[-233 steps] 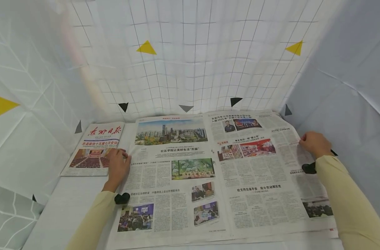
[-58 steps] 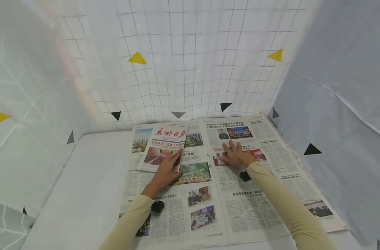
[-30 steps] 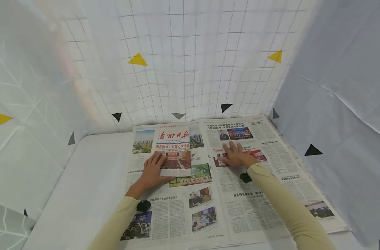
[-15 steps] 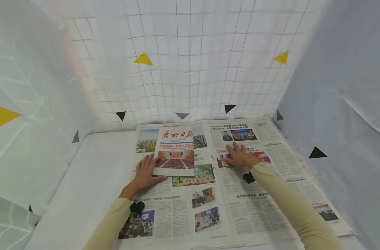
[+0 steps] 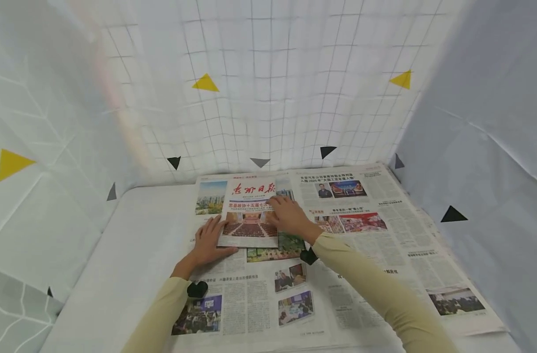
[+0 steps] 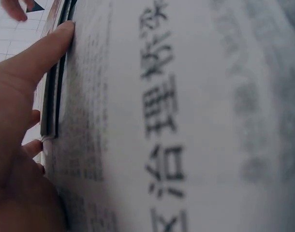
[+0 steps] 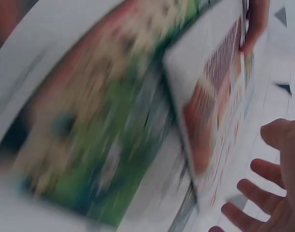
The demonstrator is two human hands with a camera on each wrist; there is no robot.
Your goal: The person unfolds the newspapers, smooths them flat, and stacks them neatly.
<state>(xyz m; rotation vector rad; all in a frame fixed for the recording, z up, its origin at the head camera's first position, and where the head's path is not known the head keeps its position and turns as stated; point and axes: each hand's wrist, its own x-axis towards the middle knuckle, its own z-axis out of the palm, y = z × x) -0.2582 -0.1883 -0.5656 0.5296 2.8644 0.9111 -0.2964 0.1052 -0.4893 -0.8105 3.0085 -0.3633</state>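
Observation:
A folded newspaper (image 5: 246,236) with a red masthead lies on the left page of a spread-out newspaper (image 5: 361,294). My left hand (image 5: 206,242) rests at its left edge, fingers extended and thumb along the bottom edge. In the left wrist view the thumb (image 6: 46,53) touches the folded layers. My right hand (image 5: 292,218) is over the right edge of the folded newspaper, covering part of its headline and photo. The right wrist view shows the right fingers (image 7: 256,193) spread and apart from the paper, holding nothing.
The newspapers lie on a white table (image 5: 131,245). A white gridded curtain (image 5: 268,113) with triangles hangs behind, and pale sheets (image 5: 484,162) close in both sides. Each wrist wears a small black device (image 5: 309,256).
The folded newspaper, earlier left of the spread one, now lies on its left page, turned straighter. Just now my right hand moved left from the right page to it; my left hand stayed.

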